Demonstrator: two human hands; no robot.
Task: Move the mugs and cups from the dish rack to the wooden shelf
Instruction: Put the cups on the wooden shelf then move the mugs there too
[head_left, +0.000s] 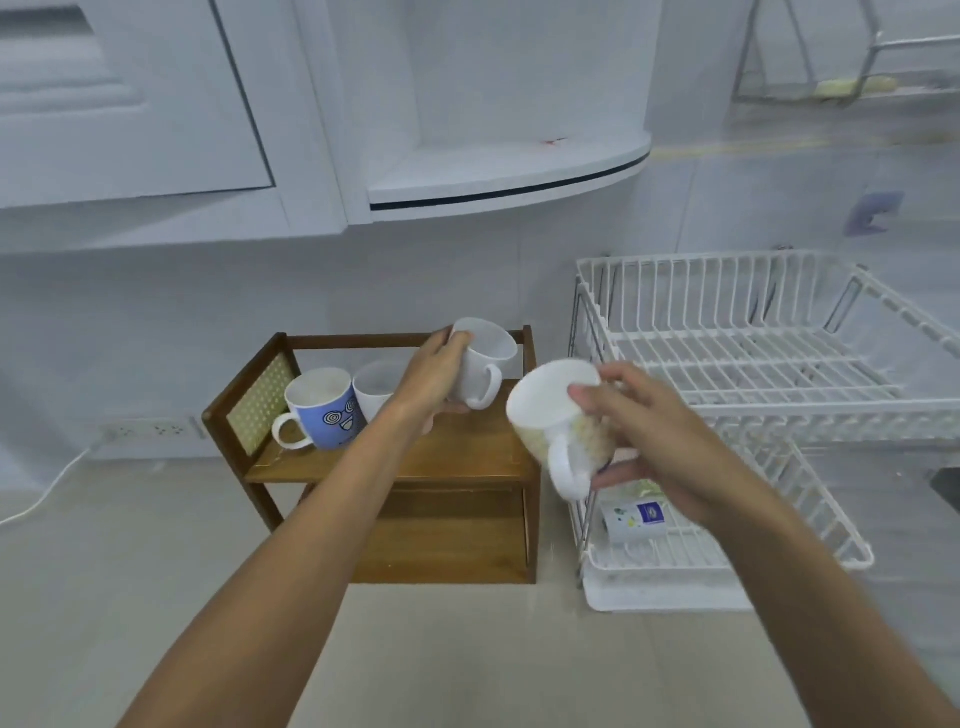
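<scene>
- The left hand (434, 382) has its fingers (460, 340) wrapped around the body of a plain white mug (483, 364), holding it just above the top board of the wooden shelf (467, 452), towards the back right corner, handle facing the viewer.
- The right hand (644, 441) grips a white mug with a yellow pattern (558, 415) between thumb below and fingers on top; the mug is tilted, mouth turned left, handle hanging down, in the air between the shelf and the dish rack (727, 364).
- Already standing on the shelf's top board: a blue mug with a spiral-eyed face (324, 410) at the left and a small white cup (376, 389) just beside it.
- To do this step well, lower the plain white mug upright into the bare patch right of the small cup, keeping its handle clear of the back rail, and loosen the grip only once the base sits flat.
- The patterned mug should be turned upright before it goes down, then set in front, apart from the others.
- Both forearms reach forward from low in the view, the left angled towards the shelf, the right bent at the wrist.
- The rack's upper tier looks bare; a small white item with a blue label (636, 519) lies in the lower tier, too unclear to name.
</scene>
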